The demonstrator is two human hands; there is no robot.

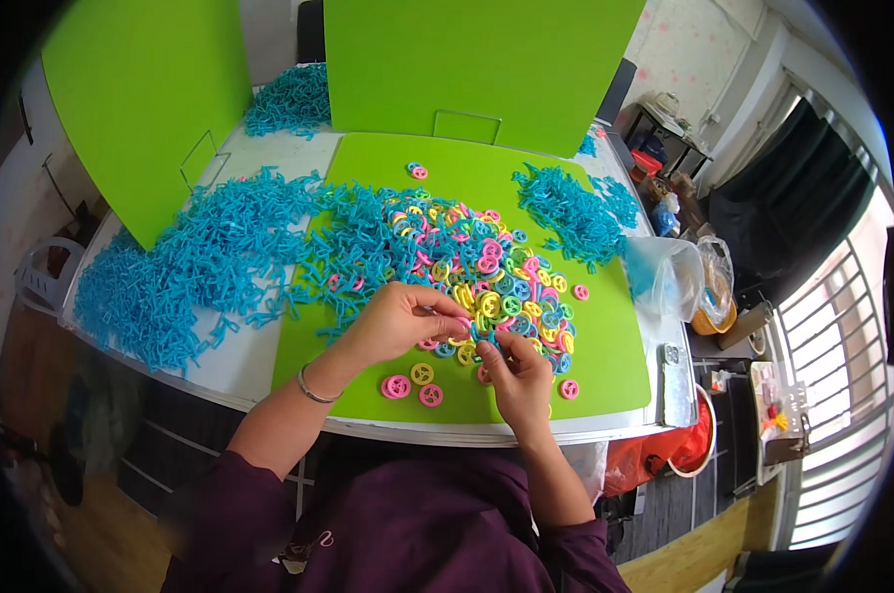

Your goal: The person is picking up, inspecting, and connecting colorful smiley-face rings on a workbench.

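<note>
My left hand (399, 321), with a bracelet at the wrist, is closed in a pinch; a bit of a pink plastic wheel (464, 324) shows at its fingertips. Close beside it, my right hand (519, 374) pinches thumb and fingers together, and a bluish bit shows at the tips, too small to name. Both hands are over the near edge of a mixed heap of small spoked plastic wheels (516, 287) in pink, yellow, green and blue. Loose in front of the left hand lie a pink wheel (395, 386) and a yellow wheel (422, 374).
Blue stick-like plastic pieces form a big pile (200, 267) at left and a smaller pile (570, 212) at right. A green mat (605, 381) covers the white table's middle. Green panels (476, 69) stand behind and at left. A phone-like device (676, 383) and a clear bag (661, 277) are at right.
</note>
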